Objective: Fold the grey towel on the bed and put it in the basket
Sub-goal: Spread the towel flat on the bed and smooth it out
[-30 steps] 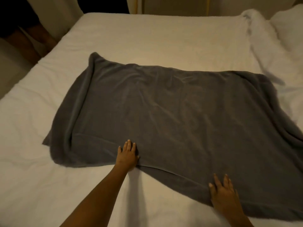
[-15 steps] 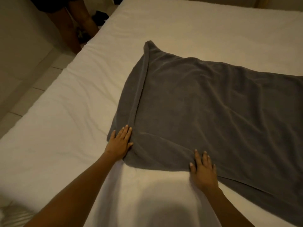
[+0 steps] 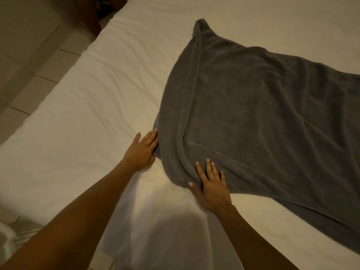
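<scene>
Grey towel under flat left hand, right hand.

The grey towel lies spread on the bed, a dark, soft terry cloth running off the right edge of the view. Its left side is bunched into long rolled folds that run from a raised far corner down to the near corner. The rest lies mostly flat with shallow wrinkles across it.

A tiled floor runs along the left, with a dark, indistinct shape at top.
</scene>
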Demonstrator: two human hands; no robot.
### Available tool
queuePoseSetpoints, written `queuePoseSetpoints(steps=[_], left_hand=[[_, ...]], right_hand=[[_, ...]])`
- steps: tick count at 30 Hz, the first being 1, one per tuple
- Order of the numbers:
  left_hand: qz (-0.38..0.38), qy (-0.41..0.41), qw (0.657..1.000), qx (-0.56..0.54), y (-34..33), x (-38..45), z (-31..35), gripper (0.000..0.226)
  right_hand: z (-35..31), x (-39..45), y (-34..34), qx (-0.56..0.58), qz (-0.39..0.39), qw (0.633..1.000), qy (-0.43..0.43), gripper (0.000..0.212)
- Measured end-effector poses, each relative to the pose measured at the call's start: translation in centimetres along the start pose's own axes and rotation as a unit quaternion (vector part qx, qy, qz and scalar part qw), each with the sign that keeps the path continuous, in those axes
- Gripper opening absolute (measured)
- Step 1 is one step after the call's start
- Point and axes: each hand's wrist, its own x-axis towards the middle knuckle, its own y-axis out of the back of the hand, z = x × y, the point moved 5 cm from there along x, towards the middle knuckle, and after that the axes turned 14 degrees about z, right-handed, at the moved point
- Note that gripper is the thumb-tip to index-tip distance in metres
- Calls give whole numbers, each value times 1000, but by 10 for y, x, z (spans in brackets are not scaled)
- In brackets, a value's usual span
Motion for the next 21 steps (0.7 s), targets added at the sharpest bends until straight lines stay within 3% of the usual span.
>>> queuePoseSetpoints(steps=[7,11,16,21], left_hand=[[-19,-40,996,79,-1,7,5,55],[-50,-72,985,152,14,-8,-4,55],[-85,-81,964,238,46,-33,-35,56],[-99,-57,959,259,77,-59,-72,56]], right_hand=[[5,7,-11,-88,-22,995,48,72],[1,7,-5,-90,-23,995,32,61],[-19,-10,10,-30,-41,998,-34,53],[-60,-32,21,101,-48,990,-87,53]])
